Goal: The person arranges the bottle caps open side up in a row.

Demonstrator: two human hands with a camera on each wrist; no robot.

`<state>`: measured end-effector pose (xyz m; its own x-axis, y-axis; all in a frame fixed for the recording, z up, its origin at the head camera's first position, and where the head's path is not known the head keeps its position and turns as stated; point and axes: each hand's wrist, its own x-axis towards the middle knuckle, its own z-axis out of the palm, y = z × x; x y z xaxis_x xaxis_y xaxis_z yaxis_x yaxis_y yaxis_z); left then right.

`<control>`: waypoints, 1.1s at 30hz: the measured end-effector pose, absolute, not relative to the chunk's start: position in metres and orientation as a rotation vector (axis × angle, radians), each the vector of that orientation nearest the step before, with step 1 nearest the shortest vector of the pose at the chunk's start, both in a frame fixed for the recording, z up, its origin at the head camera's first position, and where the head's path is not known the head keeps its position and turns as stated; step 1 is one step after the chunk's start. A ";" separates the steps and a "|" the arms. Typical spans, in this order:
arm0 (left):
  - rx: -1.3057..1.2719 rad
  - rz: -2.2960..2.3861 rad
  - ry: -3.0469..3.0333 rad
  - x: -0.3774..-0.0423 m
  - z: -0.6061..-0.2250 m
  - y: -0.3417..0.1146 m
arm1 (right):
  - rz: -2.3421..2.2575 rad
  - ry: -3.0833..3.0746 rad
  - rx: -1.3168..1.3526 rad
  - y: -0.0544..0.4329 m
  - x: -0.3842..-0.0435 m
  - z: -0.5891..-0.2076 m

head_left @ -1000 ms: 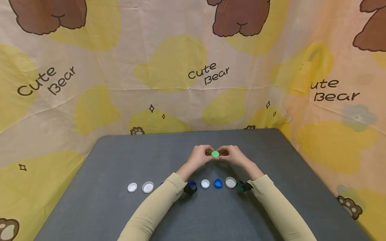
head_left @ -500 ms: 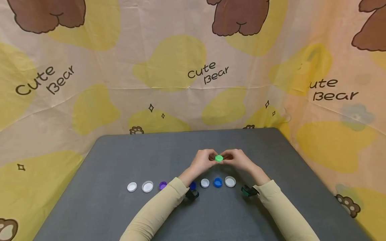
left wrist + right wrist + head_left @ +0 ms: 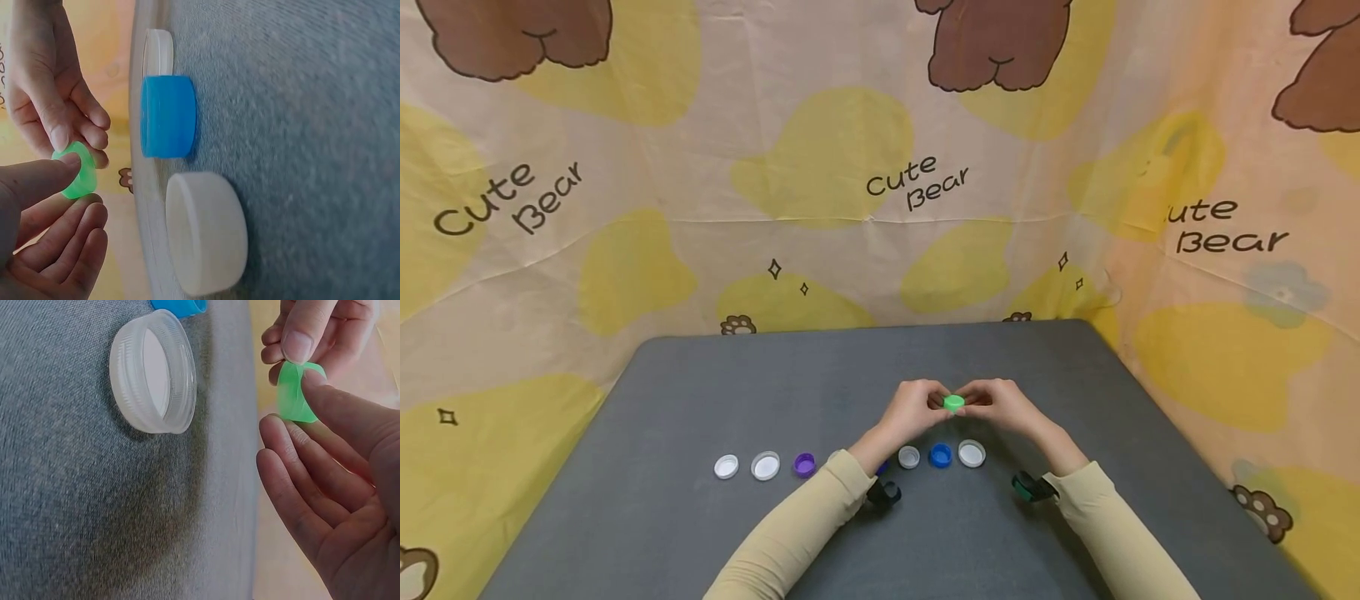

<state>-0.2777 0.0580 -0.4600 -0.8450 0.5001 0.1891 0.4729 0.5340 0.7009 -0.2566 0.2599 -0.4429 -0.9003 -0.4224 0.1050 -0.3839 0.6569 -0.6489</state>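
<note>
A bright green bottle cap (image 3: 953, 403) is up off the table, pinched between both hands. My left hand (image 3: 917, 410) grips its left side with thumb and fingers. From the other side my right hand (image 3: 1006, 406) pinches it, thumb on the near face. In the left wrist view the green cap (image 3: 81, 172) is tilted, with the left thumb pressed on its edge. Both sets of fingertips meet at the cap (image 3: 297, 394) in the right wrist view. Nearer the body, a blue cap (image 3: 941, 455) and a clear-rimmed white cap (image 3: 972, 453) lie on the table.
Other caps continue the row leftward: a white one (image 3: 908, 457), a purple one (image 3: 805, 465), a larger white one (image 3: 765, 466) and a small white one (image 3: 726, 467). The left forearm partly covers a dark blue cap. A patterned cloth (image 3: 850, 275) hangs behind the grey table (image 3: 715, 392).
Both hands have moved slightly right and toward the body, still holding the green cap together. The left forearm has shifted right, uncovering the purple cap.
</note>
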 end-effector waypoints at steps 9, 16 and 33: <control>0.869 1.247 2.692 -0.272 -0.459 0.063 | -1.078 2.809 -0.666 0.267 -0.251 -0.443; 0.882 1.237 2.674 -0.266 -0.461 0.067 | -1.100 2.826 -0.693 0.272 -0.244 -0.444; 0.866 1.323 2.603 -0.258 -0.469 0.074 | -1.173 2.751 -0.728 0.289 -0.233 -0.455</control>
<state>-0.2581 0.0742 -0.4695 -0.8342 0.5264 0.1647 0.4433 0.4623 0.7680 -0.2332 0.2890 -0.4547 -0.8864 -0.4462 0.1233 -0.3979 0.5984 -0.6954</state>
